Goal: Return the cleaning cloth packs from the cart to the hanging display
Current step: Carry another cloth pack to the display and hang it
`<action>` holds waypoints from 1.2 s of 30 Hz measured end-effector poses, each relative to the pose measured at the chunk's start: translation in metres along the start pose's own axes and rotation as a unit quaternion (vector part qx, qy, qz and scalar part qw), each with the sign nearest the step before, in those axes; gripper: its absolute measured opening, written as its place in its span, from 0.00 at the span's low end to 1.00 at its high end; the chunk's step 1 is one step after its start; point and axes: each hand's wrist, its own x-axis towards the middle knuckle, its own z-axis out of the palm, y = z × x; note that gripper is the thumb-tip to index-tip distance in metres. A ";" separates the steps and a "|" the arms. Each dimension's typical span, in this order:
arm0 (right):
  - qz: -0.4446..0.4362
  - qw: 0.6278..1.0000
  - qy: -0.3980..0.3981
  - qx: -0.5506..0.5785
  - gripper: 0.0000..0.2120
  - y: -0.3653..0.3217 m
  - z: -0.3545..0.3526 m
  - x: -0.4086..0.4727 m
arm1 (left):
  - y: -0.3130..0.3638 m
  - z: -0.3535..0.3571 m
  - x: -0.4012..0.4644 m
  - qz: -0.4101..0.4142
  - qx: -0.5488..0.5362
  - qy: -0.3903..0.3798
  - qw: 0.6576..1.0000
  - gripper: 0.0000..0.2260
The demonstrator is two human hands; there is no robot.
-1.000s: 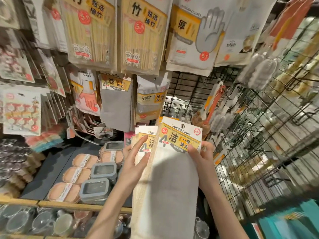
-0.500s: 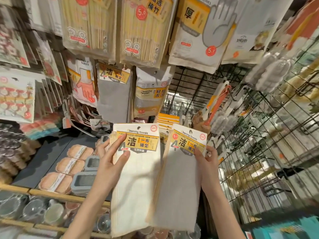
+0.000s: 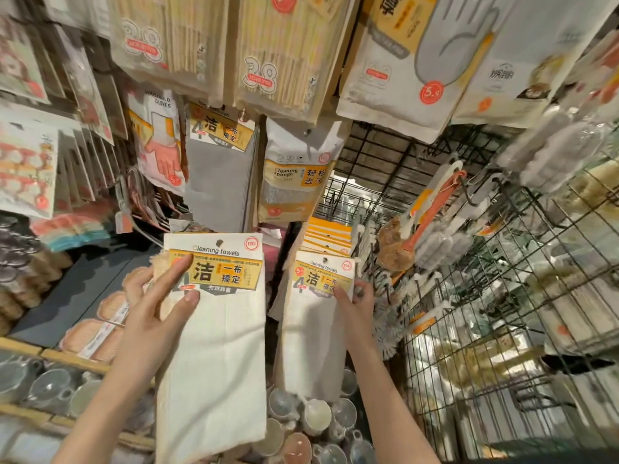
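While our left hand (image 3: 157, 316) grips one cleaning towel pack (image 3: 214, 329) below the grey hanging cloths (image 3: 219, 182), our right hand (image 3: 355, 306) pinches a second pack (image 3: 315, 326) beside the yellow-topped row (image 3: 330, 234).

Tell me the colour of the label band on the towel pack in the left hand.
Yellow band with black characters, head view.

Two cream cloth packs, centre (image 3: 214, 329) and right of centre (image 3: 318, 313), read "Cleaning towels". Above, a sponge pack (image 3: 294, 175) reads "Cleaning sponge"; chopstick packs (image 3: 268, 61) at the top show "38"; a glove pack (image 3: 157, 142), upper left, "HOUSEHOLD GLOVES".
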 end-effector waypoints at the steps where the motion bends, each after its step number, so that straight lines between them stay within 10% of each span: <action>1: -0.005 1.000 0.001 -0.002 0.13 0.001 0.003 0.005 | 0.000 0.000 0.000 -0.004 -0.002 -0.001 1.000 0.22; 36: -0.002 0.974 0.174 -0.142 0.11 0.044 0.037 0.092 | -0.014 0.018 0.006 -0.021 0.002 -0.008 1.000 0.22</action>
